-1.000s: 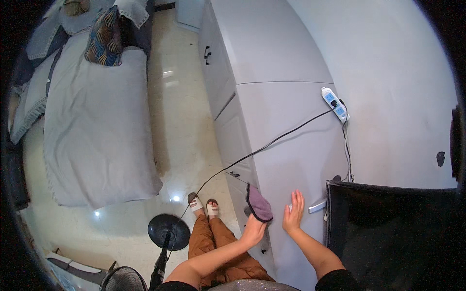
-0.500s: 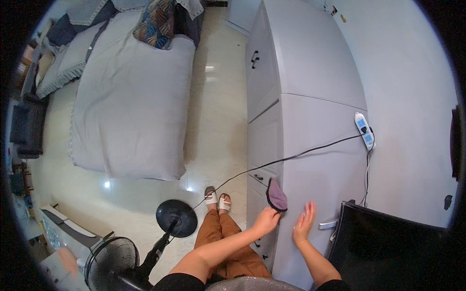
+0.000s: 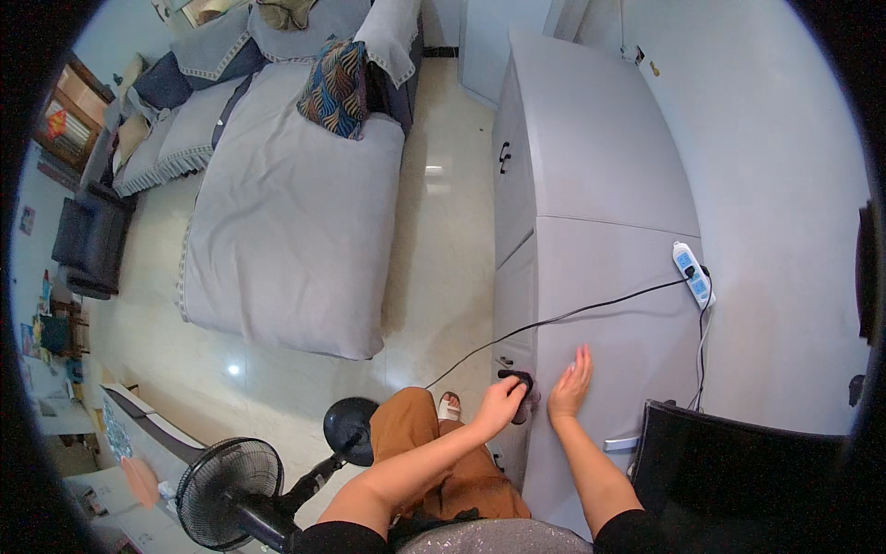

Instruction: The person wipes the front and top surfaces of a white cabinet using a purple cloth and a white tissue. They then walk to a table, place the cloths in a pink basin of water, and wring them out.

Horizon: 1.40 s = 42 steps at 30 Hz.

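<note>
My left hand is curled around a dark cloth at the front edge of the grey cabinet, where the top meets the drawer fronts. The fingers close on the cloth, and only a small dark bunch of it shows past my knuckles, so I cannot tell how much I hold. My right hand lies flat on the cabinet top just beside it, fingers spread wide and gripping nothing.

The cabinet drawers and doors are all shut, so nothing inside them shows. One dark handle sits on a door farther along the front.

A black cord runs across the top from the front edge to a white power strip near the wall. A black monitor stands at my right, close to my right forearm.

Below, my knees in orange-brown trousers press near the cabinet front, one foot in a sandal on the pale floor. A standing fan is at my left, its round base by my leg. A bed with a grey cover fills the middle of the room, a patterned pillow at its head.
</note>
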Available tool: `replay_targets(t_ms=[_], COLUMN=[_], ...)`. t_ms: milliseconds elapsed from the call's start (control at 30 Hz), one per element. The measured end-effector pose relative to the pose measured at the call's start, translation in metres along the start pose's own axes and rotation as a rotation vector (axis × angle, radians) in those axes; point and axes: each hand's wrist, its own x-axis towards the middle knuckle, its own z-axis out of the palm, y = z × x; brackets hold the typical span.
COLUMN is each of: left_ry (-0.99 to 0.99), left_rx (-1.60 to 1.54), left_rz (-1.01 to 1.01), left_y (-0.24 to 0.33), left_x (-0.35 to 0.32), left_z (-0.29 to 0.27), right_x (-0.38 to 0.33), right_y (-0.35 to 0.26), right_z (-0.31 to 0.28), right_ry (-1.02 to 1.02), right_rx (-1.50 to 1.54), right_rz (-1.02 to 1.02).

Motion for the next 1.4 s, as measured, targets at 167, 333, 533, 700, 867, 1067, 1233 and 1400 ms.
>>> replay_targets(t_ms=[167,333,533,700,867,1067,1233,1400], left_ry=[0.05,0.088,0.003,-0.08,-0.172,-0.319,-0.324,-0.343], left_rx=[-0.194,-0.229,-0.171,-0.12,-0.144,-0.015,0.01,-0.006], left_rz=[0.082,0.103,0.101,0.136,0.082,0.019,0.031,-0.042], left_y=[0.027,0.059,0.088,0.085,0.075,0.116,0.128,0.14], left_x=[0.027,0.047,0.09,0.164,0.243,0.334,0.387,0.403], left_z=[-0.009,-0.023,-0.046,-0.066,-0.088,-0.149,-0.178,-0.18], right_x=[-0.001,0.001,0.003,0.039,0.166,0.289,0.295,0.304], right_y=[0.0,-0.005,-0.001,-0.011,-0.057,-0.043,-0.049,-0.054], right_z=[0.0,-0.003,0.001,0.006,0.021,0.096,0.113,0.114], right_ry=[0.003,-0.014,0.073,0.333,0.201,0.163,0.375,0.407], right_rx=[0.034,0.031,0.153,0.376,0.217,-0.284,-0.224,-0.233], right_rz=[0.017,0.054,0.114,0.405,0.328,0.485,0.446,0.476])
